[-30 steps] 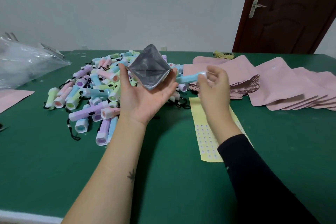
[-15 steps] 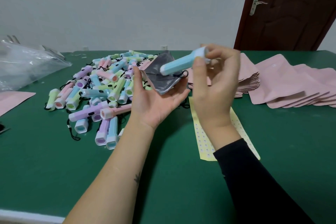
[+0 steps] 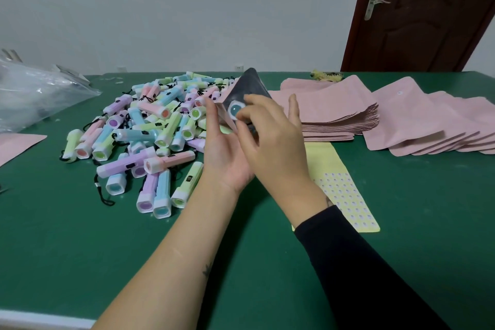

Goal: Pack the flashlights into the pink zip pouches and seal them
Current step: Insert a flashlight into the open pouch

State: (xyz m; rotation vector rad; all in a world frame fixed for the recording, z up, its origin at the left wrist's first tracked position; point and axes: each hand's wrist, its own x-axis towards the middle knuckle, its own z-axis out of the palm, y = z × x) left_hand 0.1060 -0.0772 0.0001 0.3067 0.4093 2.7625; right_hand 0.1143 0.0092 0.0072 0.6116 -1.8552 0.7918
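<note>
Everything here is arranged around the open pouch [image 3: 250, 85], held up off the green tabletop [image 3: 80, 249] with its grey lining facing the camera. The left hand [image 3: 225, 158] lies palm-up under it, thumb [image 3: 211, 112] against its left edge. Its fingers are hidden behind the other hand, so that grip can be read only as a cradling squeeze, probably meant to bow the mouth wide. The blue flashlight [image 3: 235, 110] sits in that mouth with its round lens end facing out and most of its body already inside. The right hand [image 3: 273, 147] comes in from the pouch's right, its grip a thumb-and-forefinger pinch at the flashlight's head while the other fingers stand spread and clear, likely so the last push does not snag the zip lips. The zip is not yet closed. That step looks to be next, and it will want the head fully below the seal line. Supplies sit within reach on both sides. The pile of flashlights [image 3: 150, 128] spreads left of the pouch, and the stack of pink pouches [image 3: 329, 112] lies right of it. A yellow sticker sheet [image 3: 345, 195] lies to the right and nearer the person, and a clear plastic bag [image 3: 34, 96] lies far to the left.
</note>
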